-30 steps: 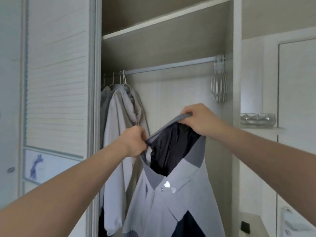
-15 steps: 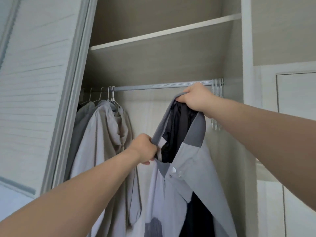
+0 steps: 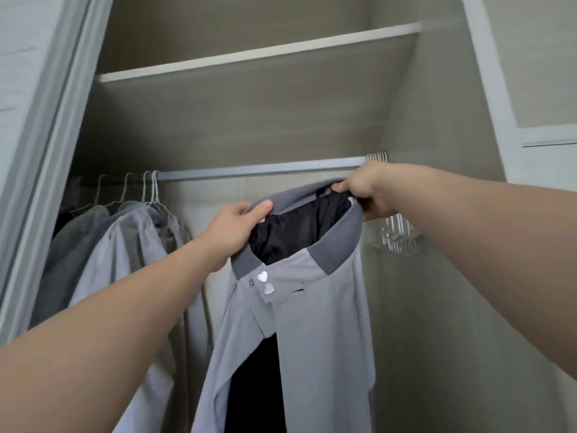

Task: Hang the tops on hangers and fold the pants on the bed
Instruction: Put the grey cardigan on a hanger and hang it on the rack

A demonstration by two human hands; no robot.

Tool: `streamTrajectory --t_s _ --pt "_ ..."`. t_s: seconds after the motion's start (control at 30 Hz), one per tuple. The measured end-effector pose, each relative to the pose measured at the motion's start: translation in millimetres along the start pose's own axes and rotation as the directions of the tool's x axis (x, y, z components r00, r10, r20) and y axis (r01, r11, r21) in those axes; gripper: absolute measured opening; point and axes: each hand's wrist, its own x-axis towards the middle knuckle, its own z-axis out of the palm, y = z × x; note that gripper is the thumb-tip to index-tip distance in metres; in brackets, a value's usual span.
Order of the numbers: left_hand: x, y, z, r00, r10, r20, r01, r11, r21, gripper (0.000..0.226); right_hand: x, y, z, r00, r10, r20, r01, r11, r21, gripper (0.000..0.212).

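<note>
Up in the open closet, a grey jacket [image 3: 312, 323] with a black inside, held by its collar just under the rail [image 3: 259, 170] and hanging down long below the hands. Two little white heart buttons [image 3: 263, 276] near the neck. On the near side of the collar, the left hand [image 3: 237, 229], curled round the cloth with the thumb on top. On the far side, the right hand [image 3: 365, 192], pinching the collar with fingers tucked in tight, just below the rail. Both hands gripping cloth, neither one loose. No hanger to be seen inside the jacket; maybe one hidden under the collar, but cannot tell. Looks like the middle of the hanging step for this top: lifted up to the rail, not hung on it yet. Already done, by the look of it: a few grey tops [image 3: 125, 245] on wire hangers [image 3: 150, 189], bunched at the left end of the rail. Left to do, most likely: getting this jacket onto a hanger and the hook over the rail, then folding the pants. No pants and no bed in view, so nothing to say about that part. At the right end of the rail, a bunch of bare hangers [image 3: 396, 235], just behind the right hand. Above the rail, a pale shelf [image 3: 249, 54]. Pale wood walls inside the closet, a slatted sliding door [image 3: 28, 73] on the left, a white wall panel [image 3: 537, 89] on the right.
</note>
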Motion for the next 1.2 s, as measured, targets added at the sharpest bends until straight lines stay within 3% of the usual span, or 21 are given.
streamTrajectory --t_s 0.13,0.27,0.4,0.5,0.63,0.73,0.83,0.93,1.0,1.1,1.17,1.2 --pt "6.4 -12.4 -12.5 0.977 -0.041 0.209 0.039 0.999 0.016 0.022 7.5 3.1 5.2 0.997 0.062 0.043 -0.062 0.998 0.005 0.020" --pt "8.1 -21.3 -26.6 0.963 -0.100 0.251 0.003 0.934 0.358 0.015 17.8 8.5 9.8 0.994 -0.050 -0.095 0.051 0.999 0.005 0.016" --pt "7.1 -25.6 -37.1 0.935 -0.287 0.209 0.100 0.777 0.621 0.025 26.4 16.2 18.6 0.986 -0.079 -0.149 0.088 0.995 0.054 0.015" --pt "9.8 -22.6 -45.6 0.947 -0.308 0.092 0.168 0.720 0.674 0.006 28.1 25.2 26.2 0.990 -0.035 -0.136 0.042 0.998 0.046 0.012" --pt "13.1 -23.1 -46.9 0.960 -0.279 0.011 0.245 0.860 0.448 0.026 25.4 34.8 26.9 1.000 0.016 -0.018 -0.013 0.989 0.150 0.020" --pt "9.0 -23.4 -36.3 0.972 -0.234 0.011 0.225 0.946 0.235 0.004 17.9 31.9 30.6 0.993 0.034 0.116 -0.060 0.971 0.230 0.028" --pt "0.4 -14.7 -18.0 0.957 -0.218 0.191 0.190 0.970 0.154 0.026 10.1 20.1 41.9 0.983 0.029 0.182 -0.057 0.988 0.147 0.036" --pt "-10.1 -8.6 -2.1 0.869 -0.278 0.409 0.215 0.957 0.194 0.047 7.9 9.4 50.9 0.984 -0.035 0.173 0.021 0.996 0.085 0.035" --pt "-9.9 -13.6 -1.8 0.815 -0.337 0.471 0.266 0.940 0.212 0.058 8.7 5.7 47.1 0.982 -0.092 0.163 0.081 0.994 0.071 0.023" --pt "-0.2 -23.7 -9.3 0.901 -0.334 0.279 0.287 0.938 0.196 0.035 7.9 4.8 33.1 0.928 -0.142 0.345 0.142 0.990 0.025 0.009" --pt "10.3 -23.6 -15.0 0.979 -0.190 0.069 0.148 0.905 0.399 0.017 6.4 9.4 27.2 0.888 -0.098 0.449 0.140 0.988 -0.062 0.013" --pt "15.6 -21.6 -17.3 0.997 -0.072 0.013 0.053 0.833 0.550 0.016 7.1 12.3 26.2 0.893 -0.071 0.444 0.156 0.975 -0.160 0.018"
